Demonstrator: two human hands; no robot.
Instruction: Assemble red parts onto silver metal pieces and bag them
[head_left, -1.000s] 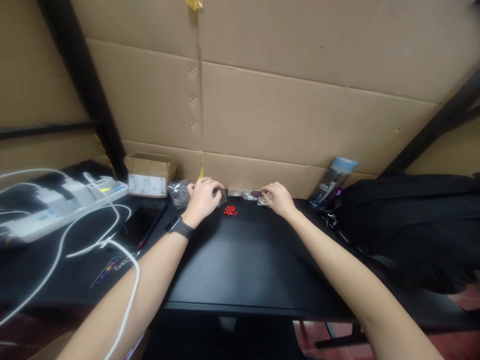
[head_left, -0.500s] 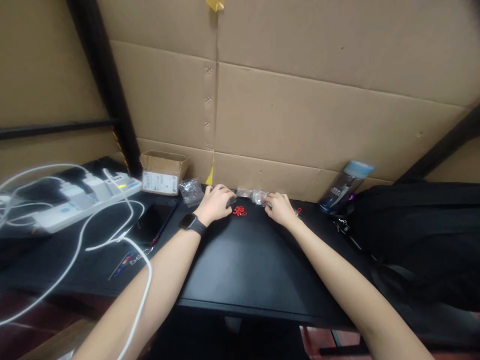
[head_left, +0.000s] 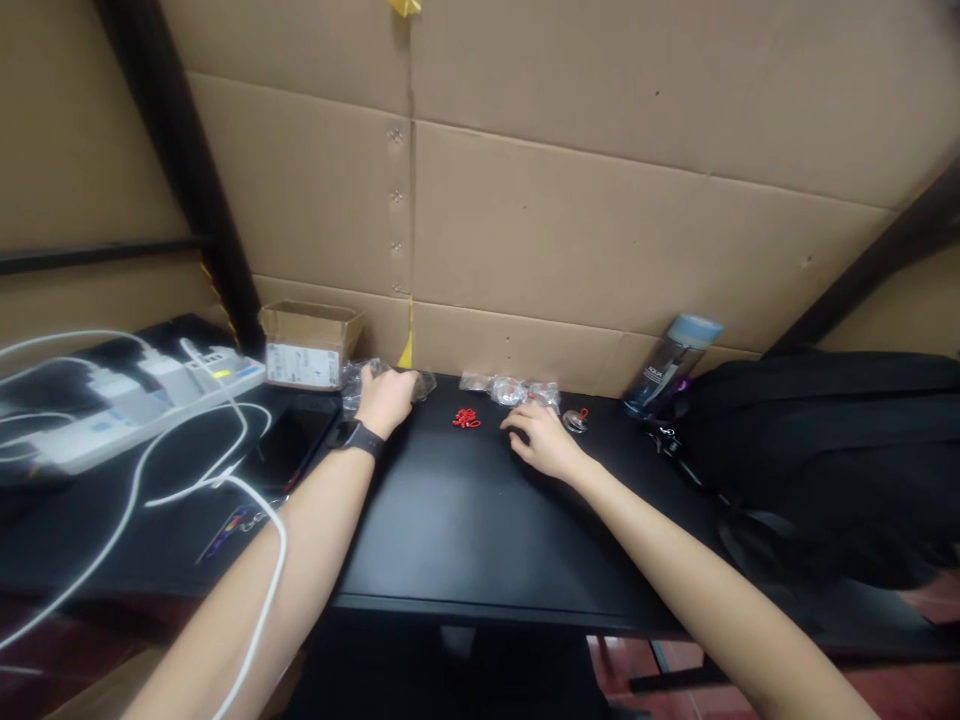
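My left hand (head_left: 385, 400), with a black watch on its wrist, is at the back left of the black table (head_left: 465, 540). Its fingers are closed on a crinkled clear plastic bag (head_left: 424, 385); more clear plastic (head_left: 352, 385) shows on its other side. My right hand (head_left: 546, 440) rests on the tabletop, fingers bent and apart, with nothing seen in them. Just behind it lie small clear packets (head_left: 508, 390). Close to its right is a round item with a red loop (head_left: 575, 420). A little pile of red cord loops (head_left: 466, 418) lies between my hands.
An open cardboard box (head_left: 304, 365) stands at the back left, near a white power strip (head_left: 150, 420) with cables; one crosses my left forearm. On the right are a blue-lidded bottle (head_left: 671, 365) and a black backpack (head_left: 825, 460). A cardboard wall (head_left: 555, 230) bounds the back.
My left hand has moved left onto the clear plastic. My right hand has drawn back slightly from the packets, and the round item beside it is now uncovered. The view has shifted slightly.
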